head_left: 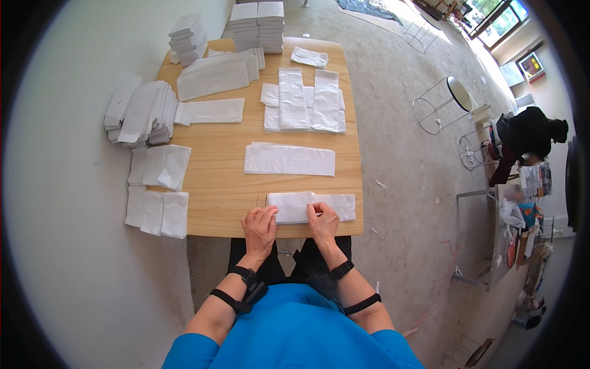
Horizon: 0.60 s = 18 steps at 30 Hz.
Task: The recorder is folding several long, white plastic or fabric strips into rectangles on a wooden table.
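A long white paper-like strip [294,206] lies near the table's front edge, its left part folded over so that it looks thicker. My left hand [259,229] is at its left end, fingers curled together on the edge. With thumb and fingers pinched, my right hand [323,220] grips the strip near its middle, where the upper layer ends. The single right part [341,207] reaches past that hand. Just beyond lies a flat stack of similar white strips [289,158]. Whether these are paper or thin plastic, I cannot tell.
The wooden table [212,163] bears crossed white strips [295,101], folded bundles [175,212] along the left edge, and tall white stacks [257,27] at the back. A wall [80,203] stands close on the left. Beyond a stool [458,93], another person [531,135] bends over at the right.
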Tool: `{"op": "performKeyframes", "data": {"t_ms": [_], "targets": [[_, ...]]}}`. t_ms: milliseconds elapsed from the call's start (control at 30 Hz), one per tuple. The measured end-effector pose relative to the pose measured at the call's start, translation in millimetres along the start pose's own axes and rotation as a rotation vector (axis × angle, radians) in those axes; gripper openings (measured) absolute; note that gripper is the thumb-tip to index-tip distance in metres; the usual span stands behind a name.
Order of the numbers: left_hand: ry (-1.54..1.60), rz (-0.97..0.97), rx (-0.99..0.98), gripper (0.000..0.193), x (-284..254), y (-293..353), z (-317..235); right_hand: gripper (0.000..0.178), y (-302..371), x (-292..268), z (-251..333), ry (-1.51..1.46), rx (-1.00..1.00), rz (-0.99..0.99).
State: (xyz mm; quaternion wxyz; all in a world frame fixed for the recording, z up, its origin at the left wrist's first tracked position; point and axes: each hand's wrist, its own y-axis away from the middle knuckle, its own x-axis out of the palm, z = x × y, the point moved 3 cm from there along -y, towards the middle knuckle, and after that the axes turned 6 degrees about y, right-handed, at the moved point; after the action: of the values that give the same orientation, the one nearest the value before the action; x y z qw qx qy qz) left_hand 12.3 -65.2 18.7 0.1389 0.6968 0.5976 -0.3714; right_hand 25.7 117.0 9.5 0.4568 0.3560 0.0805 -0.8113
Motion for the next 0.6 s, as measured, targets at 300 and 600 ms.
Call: {"op": "performKeyframes", "data": {"t_ms": [300, 600], "targets": [[-0.021, 0.022, -0.002, 0.022, 2.0, -2.1, 7.0, 0.019, -5.0, 4.8, -13.1, 0.067, -0.026, -0.029], [-0.041, 0.063, 0.029, 0.022, 1.3, -1.8, 11.7, 0.021, -6.9, 11.9, -21.2, 0.123, -0.071, -0.075]]}}
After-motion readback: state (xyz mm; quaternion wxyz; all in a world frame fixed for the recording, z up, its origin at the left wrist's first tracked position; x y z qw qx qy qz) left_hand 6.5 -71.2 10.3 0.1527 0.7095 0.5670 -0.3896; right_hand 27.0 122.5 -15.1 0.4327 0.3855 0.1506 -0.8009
